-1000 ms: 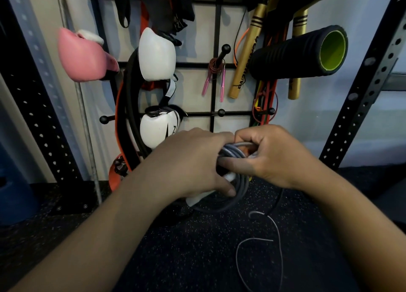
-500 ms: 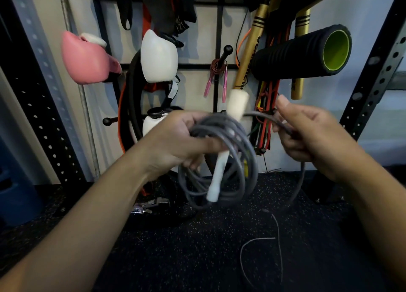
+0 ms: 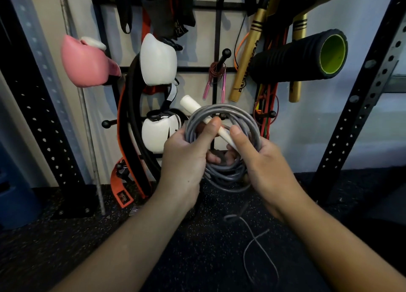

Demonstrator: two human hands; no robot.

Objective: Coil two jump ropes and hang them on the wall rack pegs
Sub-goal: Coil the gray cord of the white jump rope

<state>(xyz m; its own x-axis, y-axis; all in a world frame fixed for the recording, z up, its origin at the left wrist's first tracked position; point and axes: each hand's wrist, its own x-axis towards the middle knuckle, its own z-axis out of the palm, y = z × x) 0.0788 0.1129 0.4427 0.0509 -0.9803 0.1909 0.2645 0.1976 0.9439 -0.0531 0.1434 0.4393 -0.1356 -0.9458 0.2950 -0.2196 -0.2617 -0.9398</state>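
Head view, wide and tilted down. At centre, a grey jump rope (image 3: 222, 115) wound into a coil of several loops, held up in front of the wall rack (image 3: 217, 34). Left hand (image 3: 186, 157) at 9 o'clock of the coil, fingers curled round the bundled strands, thumb laid across them toward the white handle (image 3: 195, 107). Right hand (image 3: 261, 162) at 3 o'clock of the coil, gripping the loops from the other side, thumb pressing on the lower end of that handle. Handle tilted, running from 10 o'clock down to 4 o'clock through the coil's opening. Loose grey tail (image 3: 259, 243) dropping from 6 o'clock of the coil and curling on the speckled black floor (image 3: 109, 236). Above the coil at 12 o'clock, a second jump rope with pink handles (image 3: 216, 78) already hanging from a ball-tipped peg (image 3: 225, 54). Bare peg (image 3: 107, 123) at 9 o'clock, well apart from the hands. Pink boxing glove (image 3: 85, 63) at 10 o'clock, white boxing gloves (image 3: 158, 60) just left of the coil, one above the other. Black foam roller (image 3: 296, 58) with a green core at 2 o'clock, gold bats (image 3: 246, 56) beside it. Black perforated uprights (image 3: 360, 107) at the far left and right edges.
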